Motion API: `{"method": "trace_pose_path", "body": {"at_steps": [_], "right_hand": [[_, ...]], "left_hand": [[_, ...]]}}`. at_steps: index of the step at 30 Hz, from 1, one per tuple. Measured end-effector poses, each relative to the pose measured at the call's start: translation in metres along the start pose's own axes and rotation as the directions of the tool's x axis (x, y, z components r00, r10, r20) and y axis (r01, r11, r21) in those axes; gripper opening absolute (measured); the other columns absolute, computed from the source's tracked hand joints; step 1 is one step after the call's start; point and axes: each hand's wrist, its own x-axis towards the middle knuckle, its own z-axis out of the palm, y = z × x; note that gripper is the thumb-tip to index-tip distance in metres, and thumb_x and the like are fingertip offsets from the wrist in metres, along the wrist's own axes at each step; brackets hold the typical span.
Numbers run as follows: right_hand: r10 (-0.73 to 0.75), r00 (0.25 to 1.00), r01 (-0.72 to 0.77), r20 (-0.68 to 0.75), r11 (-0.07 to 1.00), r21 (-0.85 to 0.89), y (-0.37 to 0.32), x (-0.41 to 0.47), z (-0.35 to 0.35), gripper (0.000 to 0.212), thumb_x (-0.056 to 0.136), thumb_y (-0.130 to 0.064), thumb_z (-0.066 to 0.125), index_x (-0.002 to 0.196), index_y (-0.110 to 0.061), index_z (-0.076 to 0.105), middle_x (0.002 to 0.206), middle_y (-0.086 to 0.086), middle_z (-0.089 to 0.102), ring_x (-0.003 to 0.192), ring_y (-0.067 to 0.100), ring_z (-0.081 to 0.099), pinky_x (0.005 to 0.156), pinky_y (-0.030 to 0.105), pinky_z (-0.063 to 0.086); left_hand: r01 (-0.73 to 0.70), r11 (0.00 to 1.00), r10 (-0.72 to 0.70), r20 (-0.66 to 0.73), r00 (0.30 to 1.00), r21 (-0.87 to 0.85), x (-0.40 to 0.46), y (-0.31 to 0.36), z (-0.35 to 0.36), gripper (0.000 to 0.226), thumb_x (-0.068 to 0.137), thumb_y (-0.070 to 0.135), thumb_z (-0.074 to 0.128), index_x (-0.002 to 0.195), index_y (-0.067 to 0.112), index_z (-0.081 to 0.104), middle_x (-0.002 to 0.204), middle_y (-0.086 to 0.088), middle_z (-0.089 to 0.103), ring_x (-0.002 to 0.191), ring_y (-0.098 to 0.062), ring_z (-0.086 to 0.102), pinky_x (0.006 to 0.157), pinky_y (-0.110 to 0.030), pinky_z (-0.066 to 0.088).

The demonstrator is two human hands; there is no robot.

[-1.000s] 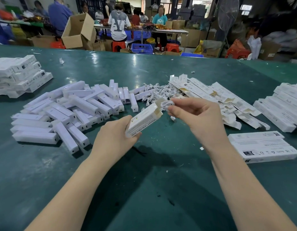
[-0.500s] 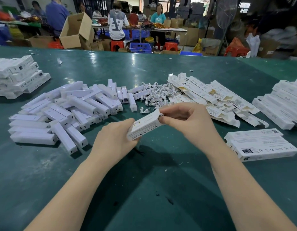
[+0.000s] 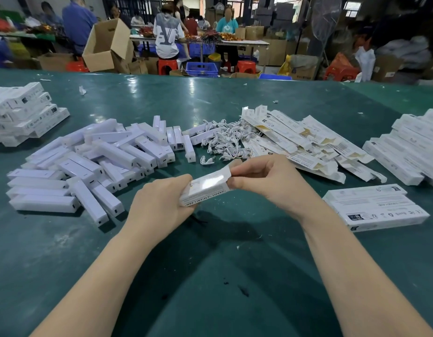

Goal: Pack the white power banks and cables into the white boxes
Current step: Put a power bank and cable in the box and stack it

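Two bare hands meet over the near middle of the green table (image 3: 234,100), sharing one white box (image 3: 205,187). The left hand (image 3: 162,203) grips the box's near-left end, fingers curled round it, while the right hand (image 3: 271,181) pinches the end flap (image 3: 224,171) at the far-right end between thumb and fingertips — the flap stands partly raised. The box is held tilted above the table, its printed side facing the camera.

To the left lies a loose heap of white power banks (image 3: 101,164); just beyond the hands sits a tangle of white cables (image 3: 225,142). Right of that spreads a pile of flat, unfolded boxes (image 3: 303,144). Closed boxes lie side by side at the near right (image 3: 375,207), with further stacks at the far right (image 3: 409,147) and far left (image 3: 23,113).
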Motion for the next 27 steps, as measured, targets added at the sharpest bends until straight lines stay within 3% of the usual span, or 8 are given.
{"method": "trace_pose_path", "body": {"at_steps": [3,7,10,12,14,18,24,27], "right_hand": [[-0.024,0.997,0.027,0.074,0.999,-0.029,-0.003,-0.002,0.001,0.032,0.080,0.009,0.071,0.084,-0.021,0.078,0.091,-0.013,0.076,0.086,-0.003,0.069,0.079,0.009,0.049],[-0.110,0.992,0.106,-0.067,0.992,-0.064,0.000,-0.001,0.010,0.030,0.081,0.006,0.072,0.086,-0.024,0.077,0.094,-0.007,0.073,0.087,0.001,0.069,0.082,0.016,0.050],[-0.144,0.984,0.131,-0.101,0.983,-0.129,0.001,-0.001,0.015,0.037,0.083,0.007,0.069,0.085,-0.030,0.075,0.087,-0.016,0.074,0.083,-0.002,0.069,0.080,0.012,0.050],[-0.183,0.981,0.161,-0.064,0.953,-0.255,0.000,-0.003,0.017,0.049,0.084,0.010,0.058,0.093,-0.037,0.072,0.090,-0.024,0.073,0.090,-0.006,0.067,0.084,0.010,0.048],[-0.238,0.969,0.208,-0.067,0.931,-0.301,0.000,-0.003,0.020,0.054,0.081,0.012,0.050,0.106,-0.032,0.067,0.099,-0.019,0.071,0.097,-0.002,0.065,0.087,0.012,0.047],[-0.272,0.948,0.231,-0.166,0.946,-0.228,0.001,-0.005,0.026,0.046,0.083,0.009,0.056,0.109,-0.028,0.065,0.105,0.004,0.061,0.091,0.006,0.062,0.082,0.016,0.049],[-0.245,0.927,0.227,-0.285,0.969,-0.096,0.005,-0.007,0.040,0.014,0.088,-0.009,0.071,0.089,-0.023,0.073,0.094,-0.001,0.072,0.083,0.001,0.068,0.076,0.011,0.049],[-0.247,0.914,0.210,-0.323,0.967,-0.147,0.009,-0.006,0.042,0.011,0.087,-0.007,0.072,0.087,-0.017,0.076,0.092,-0.001,0.071,0.083,0.002,0.067,0.077,0.013,0.052]], "left_hand": [[0.020,1.000,-0.020,0.015,1.000,0.005,0.001,0.001,0.001,0.029,0.077,0.034,0.071,0.073,0.024,0.045,0.064,0.007,0.053,0.065,-0.024,0.052,0.058,-0.034,0.046],[0.068,0.997,-0.068,-0.021,0.997,-0.022,0.004,0.003,0.001,0.027,0.075,0.036,0.073,0.075,0.025,0.048,0.065,0.011,0.053,0.067,-0.022,0.053,0.058,-0.032,0.045],[0.096,0.995,-0.097,-0.016,0.995,-0.018,0.005,0.003,0.001,0.025,0.077,0.038,0.072,0.078,0.022,0.053,0.065,0.013,0.052,0.069,-0.020,0.053,0.060,-0.032,0.046],[0.121,0.991,-0.122,-0.021,0.992,-0.048,0.005,0.004,0.000,0.025,0.078,0.038,0.073,0.079,0.022,0.054,0.064,0.014,0.052,0.069,-0.020,0.054,0.060,-0.032,0.047],[0.145,0.986,-0.147,-0.019,0.989,-0.082,0.005,0.005,-0.001,0.025,0.078,0.039,0.073,0.083,0.020,0.057,0.070,0.011,0.059,0.072,-0.021,0.058,0.062,-0.034,0.050],[0.186,0.979,-0.186,0.002,0.983,-0.085,0.004,0.010,-0.001,0.024,0.080,0.038,0.070,0.084,0.019,0.057,0.072,0.007,0.062,0.073,-0.023,0.059,0.066,-0.038,0.052],[0.219,0.976,-0.218,-0.087,0.972,-0.001,0.002,0.010,-0.002,0.023,0.079,0.030,0.070,0.084,0.020,0.051,0.075,0.002,0.060,0.074,-0.029,0.056,0.063,-0.040,0.050],[0.205,0.977,-0.200,-0.087,0.976,0.054,0.002,0.010,-0.002,0.027,0.079,0.030,0.070,0.078,0.022,0.044,0.073,0.002,0.059,0.073,-0.030,0.056,0.061,-0.038,0.049]]}}
